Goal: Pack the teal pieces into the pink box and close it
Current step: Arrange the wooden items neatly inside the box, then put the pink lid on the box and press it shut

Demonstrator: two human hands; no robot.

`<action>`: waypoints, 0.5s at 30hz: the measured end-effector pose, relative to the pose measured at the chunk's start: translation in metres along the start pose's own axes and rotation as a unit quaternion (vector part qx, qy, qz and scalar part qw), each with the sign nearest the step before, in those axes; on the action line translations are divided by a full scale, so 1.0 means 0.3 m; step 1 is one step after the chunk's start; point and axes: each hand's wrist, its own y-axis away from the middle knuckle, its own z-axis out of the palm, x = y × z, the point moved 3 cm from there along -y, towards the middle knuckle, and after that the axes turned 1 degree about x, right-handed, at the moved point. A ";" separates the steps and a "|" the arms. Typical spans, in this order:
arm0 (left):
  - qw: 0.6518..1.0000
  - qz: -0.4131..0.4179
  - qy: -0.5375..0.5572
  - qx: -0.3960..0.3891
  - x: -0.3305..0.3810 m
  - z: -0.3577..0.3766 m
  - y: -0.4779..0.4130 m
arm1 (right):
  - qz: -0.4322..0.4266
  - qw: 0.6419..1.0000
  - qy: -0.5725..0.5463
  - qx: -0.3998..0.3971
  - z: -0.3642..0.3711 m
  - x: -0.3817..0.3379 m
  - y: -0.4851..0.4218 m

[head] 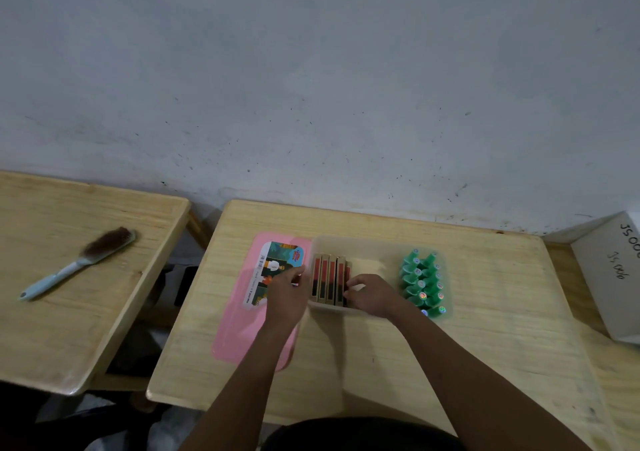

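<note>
A pale wooden table [485, 277] with a fine straight grain carries a translucent, frosted plastic box [363, 246], rectangular with rounded corners. Its glossy pink lid [242, 329] lies flat just left of the box, a long rounded slab bearing a printed paper label [273, 270].

The teal pieces [424, 281] are small flared plastic shapes, each topped with a round shiny sticker. They stand packed in two tight rows at the right end of the box, seemingly inside its wall. At the box's left end, slim cartons [327, 277] with gold edges and red-and-black faces stand upright, side by side.

The left hand [287, 291] hangs over the lid's edge beside the box's left wall, fingers loosely bent; I cannot tell whether they hold anything. The right hand [372, 295] reaches into the box, its fingers [351, 291] bent and bunched together against the rightmost carton; whether they pinch it or only push is unclear.

Well left of the box, on a second wooden table [52, 329], lies a brush [79, 263] with brown bristles and a pale blue handle.
</note>
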 end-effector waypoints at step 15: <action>0.942 -0.231 -0.231 0.071 -0.285 -0.136 0.099 | -0.141 0.980 0.139 0.015 0.017 0.035 0.130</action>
